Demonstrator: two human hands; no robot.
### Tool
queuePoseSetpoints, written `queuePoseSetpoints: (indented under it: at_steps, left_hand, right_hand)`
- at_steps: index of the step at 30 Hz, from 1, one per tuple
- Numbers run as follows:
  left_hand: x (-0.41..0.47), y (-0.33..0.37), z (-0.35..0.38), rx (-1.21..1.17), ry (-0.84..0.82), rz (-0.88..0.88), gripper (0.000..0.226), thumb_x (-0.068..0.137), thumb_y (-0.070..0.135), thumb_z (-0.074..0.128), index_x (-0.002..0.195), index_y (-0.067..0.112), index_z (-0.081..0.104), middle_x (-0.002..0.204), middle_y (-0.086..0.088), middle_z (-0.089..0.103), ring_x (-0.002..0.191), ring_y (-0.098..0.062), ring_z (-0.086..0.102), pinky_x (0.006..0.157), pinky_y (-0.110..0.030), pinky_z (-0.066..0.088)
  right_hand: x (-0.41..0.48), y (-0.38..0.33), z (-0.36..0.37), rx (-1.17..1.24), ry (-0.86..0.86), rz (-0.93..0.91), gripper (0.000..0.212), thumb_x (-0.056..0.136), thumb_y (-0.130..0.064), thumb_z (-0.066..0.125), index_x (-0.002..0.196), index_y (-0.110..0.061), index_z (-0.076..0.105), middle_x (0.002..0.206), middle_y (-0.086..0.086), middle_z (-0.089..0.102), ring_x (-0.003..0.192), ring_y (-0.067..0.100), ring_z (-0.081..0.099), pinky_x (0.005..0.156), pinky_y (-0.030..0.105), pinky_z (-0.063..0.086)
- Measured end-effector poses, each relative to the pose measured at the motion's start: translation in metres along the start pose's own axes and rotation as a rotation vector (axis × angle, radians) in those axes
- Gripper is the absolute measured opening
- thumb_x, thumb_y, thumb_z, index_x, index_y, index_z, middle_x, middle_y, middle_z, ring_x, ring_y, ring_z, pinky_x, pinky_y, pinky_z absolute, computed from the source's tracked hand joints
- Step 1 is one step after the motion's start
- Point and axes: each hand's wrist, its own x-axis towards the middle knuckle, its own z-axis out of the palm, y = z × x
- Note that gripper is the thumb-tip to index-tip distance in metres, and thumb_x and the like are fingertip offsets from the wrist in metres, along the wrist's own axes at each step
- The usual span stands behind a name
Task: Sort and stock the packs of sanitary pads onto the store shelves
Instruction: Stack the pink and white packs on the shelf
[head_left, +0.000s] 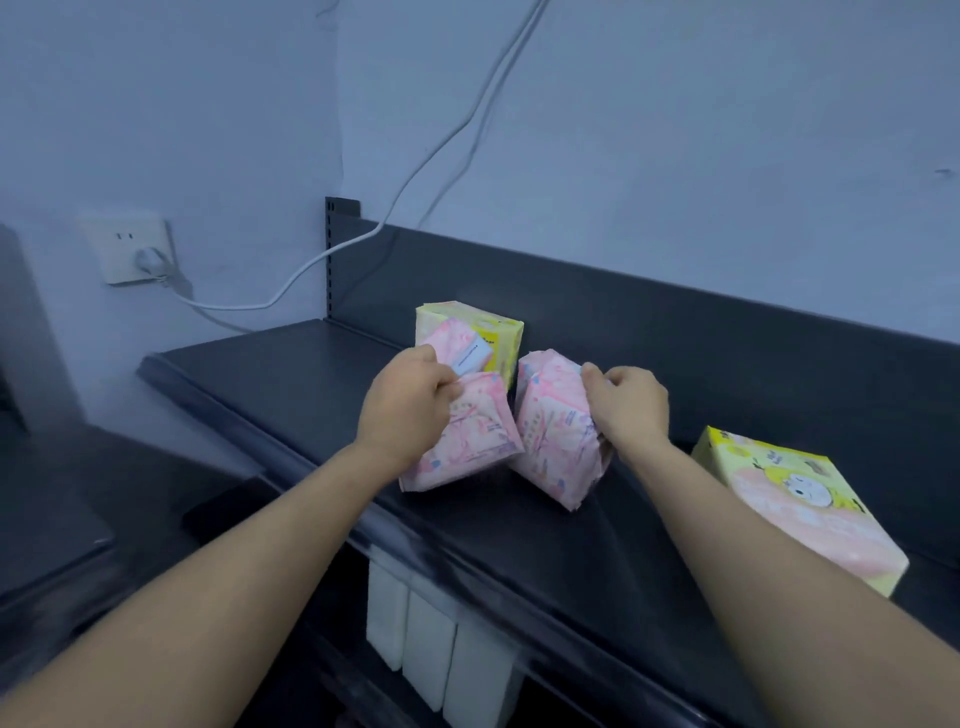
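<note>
Pink-wrapped, two packs are sitting side by side on the dark top shelf (291, 374), straight ahead of you. Your left hand (405, 410) is gripping the left pink pack (462, 441) at its upper edge; your right hand (628, 405) is pinching the right pink pack (550, 436) at its top (both long axes roughly upright, tilted). Blur is hiding the print and your fingertips.

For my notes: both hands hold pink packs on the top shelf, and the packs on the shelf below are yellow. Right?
No: the head view shows the packs below are white. The left hand and right hand do hold pink packs.
</note>
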Motion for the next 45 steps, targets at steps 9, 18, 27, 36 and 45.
queuePoseSetpoints:
  at_steps: [9,18,27,36,45]
  left_hand:
    - [-0.032,0.021,-0.069,0.064,0.144,-0.096,0.021,0.089,0.015,0.063,0.079,-0.001,0.073,0.081,-0.012,0.057,0.080,-0.029,0.055,0.073,-0.044,0.044]
    - [-0.085,-0.015,-0.194,0.252,0.299,-0.269,0.019,0.091,0.016,0.063,0.088,0.001,0.075,0.083,-0.011,0.057,0.082,-0.029,0.056,0.075,-0.043,0.046]
    - [-0.167,-0.094,-0.340,0.461,0.435,-0.484,0.017,0.091,0.015,0.065,0.085,0.004,0.076,0.081,-0.008,0.056,0.078,-0.024,0.055,0.068,-0.038,0.046]
    - [-0.239,-0.194,-0.467,0.589,0.372,-0.665,0.015,0.087,0.017,0.069,0.084,0.005,0.076,0.072,0.002,0.051,0.074,-0.022,0.054,0.070,-0.038,0.046]
    - [-0.281,-0.267,-0.514,0.650,0.266,-0.640,0.010,0.085,0.019,0.072,0.088,0.011,0.077,0.073,0.009,0.044,0.081,-0.019,0.048,0.076,-0.039,0.046]
  right_hand:
    - [-0.039,-0.043,-0.015,0.104,-0.003,-0.209,0.050,0.094,-0.032,0.051,0.053,-0.014,0.028,0.051,0.001,0.030,0.051,0.018,0.029,0.055,0.034,0.027]
    - [-0.110,-0.148,0.033,0.247,-0.125,-0.480,0.052,0.097,-0.033,0.050,0.053,-0.014,0.028,0.052,0.000,0.031,0.057,0.021,0.034,0.058,0.035,0.024]
    - [-0.225,-0.276,0.120,0.412,-0.365,-0.689,0.048,0.099,-0.034,0.049,0.061,-0.006,0.048,0.058,0.002,0.042,0.063,0.022,0.040,0.056,0.034,0.015]
    - [-0.348,-0.381,0.221,0.487,-0.542,-0.835,0.050,0.098,-0.035,0.049,0.057,-0.015,0.028,0.053,-0.003,0.034,0.049,0.013,0.032,0.046,0.028,0.022]
    - [-0.414,-0.423,0.291,0.524,-0.645,-0.954,0.047,0.097,-0.036,0.052,0.060,-0.015,0.033,0.059,-0.004,0.037,0.062,0.020,0.041,0.056,0.032,0.028]
